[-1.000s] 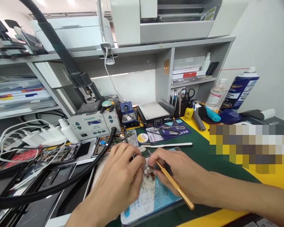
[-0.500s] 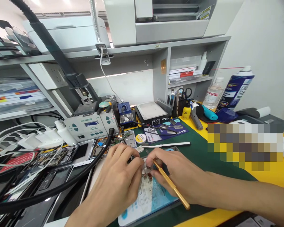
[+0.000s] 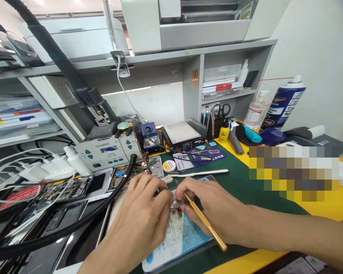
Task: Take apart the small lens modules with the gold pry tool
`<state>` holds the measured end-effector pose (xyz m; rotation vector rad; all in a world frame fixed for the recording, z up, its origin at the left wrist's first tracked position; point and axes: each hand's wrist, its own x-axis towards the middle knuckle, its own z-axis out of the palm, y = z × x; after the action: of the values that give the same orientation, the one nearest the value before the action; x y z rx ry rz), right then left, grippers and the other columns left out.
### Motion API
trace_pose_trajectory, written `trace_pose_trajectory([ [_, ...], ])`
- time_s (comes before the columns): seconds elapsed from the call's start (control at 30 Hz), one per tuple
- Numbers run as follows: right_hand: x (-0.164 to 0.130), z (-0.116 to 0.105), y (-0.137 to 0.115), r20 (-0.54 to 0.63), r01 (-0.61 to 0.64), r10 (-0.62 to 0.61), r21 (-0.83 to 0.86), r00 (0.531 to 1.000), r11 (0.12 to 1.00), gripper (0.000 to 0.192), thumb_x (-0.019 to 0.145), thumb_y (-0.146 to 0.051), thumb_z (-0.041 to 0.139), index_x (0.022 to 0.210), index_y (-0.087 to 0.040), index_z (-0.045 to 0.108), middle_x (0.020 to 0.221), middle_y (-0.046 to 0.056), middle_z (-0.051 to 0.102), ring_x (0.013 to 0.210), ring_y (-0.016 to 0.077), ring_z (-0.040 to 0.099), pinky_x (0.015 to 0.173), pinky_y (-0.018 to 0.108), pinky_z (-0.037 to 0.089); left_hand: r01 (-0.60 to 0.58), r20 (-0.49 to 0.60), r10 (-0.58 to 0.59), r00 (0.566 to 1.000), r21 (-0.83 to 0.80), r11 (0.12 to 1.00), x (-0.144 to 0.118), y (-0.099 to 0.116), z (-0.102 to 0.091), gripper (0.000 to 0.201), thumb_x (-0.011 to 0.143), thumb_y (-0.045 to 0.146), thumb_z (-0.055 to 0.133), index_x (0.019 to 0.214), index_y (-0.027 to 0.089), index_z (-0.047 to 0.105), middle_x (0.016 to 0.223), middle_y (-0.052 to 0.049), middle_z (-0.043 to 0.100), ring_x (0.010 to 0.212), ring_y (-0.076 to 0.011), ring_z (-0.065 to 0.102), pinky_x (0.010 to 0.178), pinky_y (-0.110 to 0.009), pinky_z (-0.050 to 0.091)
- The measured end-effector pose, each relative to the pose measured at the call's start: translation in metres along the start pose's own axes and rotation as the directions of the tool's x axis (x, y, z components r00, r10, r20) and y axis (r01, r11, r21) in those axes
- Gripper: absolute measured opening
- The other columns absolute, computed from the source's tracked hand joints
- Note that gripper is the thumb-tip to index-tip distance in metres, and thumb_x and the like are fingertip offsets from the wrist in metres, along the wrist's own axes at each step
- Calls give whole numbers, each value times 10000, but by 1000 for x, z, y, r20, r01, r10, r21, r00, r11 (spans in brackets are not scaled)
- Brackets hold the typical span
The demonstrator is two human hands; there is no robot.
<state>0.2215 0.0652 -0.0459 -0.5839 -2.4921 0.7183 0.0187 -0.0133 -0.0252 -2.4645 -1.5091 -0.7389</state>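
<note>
Small, light, probably fragile metal-and-copper component (image 3: pixel 177 207), pinched edgewise by left hand (image 3: pixel 140 224) fingertips on blue mat (image 3: pixel 185 238); slim gold tool (image 3: pixel 205 224) gripped in right hand (image 3: pixel 214 213).

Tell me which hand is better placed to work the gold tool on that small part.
Right. The right hand already grips the gold tool, tip at the small part. The left hand pins that part on the blue mat, so likely stays.

we count two hands (image 3: pixel 143 217) (image 3: pixel 214 213), one gold tool (image 3: pixel 204 221), one spray can (image 3: pixel 282 103), one clear bottle (image 3: pixel 255 110), one yellow bottle (image 3: pixel 223 134).
</note>
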Motion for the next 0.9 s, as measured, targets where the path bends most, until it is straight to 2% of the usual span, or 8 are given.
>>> trace_pose_trajectory([
  [0.3,1,-4,-3,6,-10,10,7,1000,1000,132,943,-148,512,1032,-235,469,659,-88,484,530,95,369,558,261,216,-21,19,21,1000,5,1000,0,0,-1,178,977,83,486,987,168,642,982,-71,603,971,-240,497,883,-459,401],
  [0.9,1,-4,-2,12,2,-2,1,1000,1000,153,931,-142,527,1042,-233,474,751,-64,562,592,102,424,584,264,246,-31,68,30,997,3,1000,-1,0,-1,177,993,109,457,918,165,607,943,-62,603,968,-234,485,927,-472,395],
])
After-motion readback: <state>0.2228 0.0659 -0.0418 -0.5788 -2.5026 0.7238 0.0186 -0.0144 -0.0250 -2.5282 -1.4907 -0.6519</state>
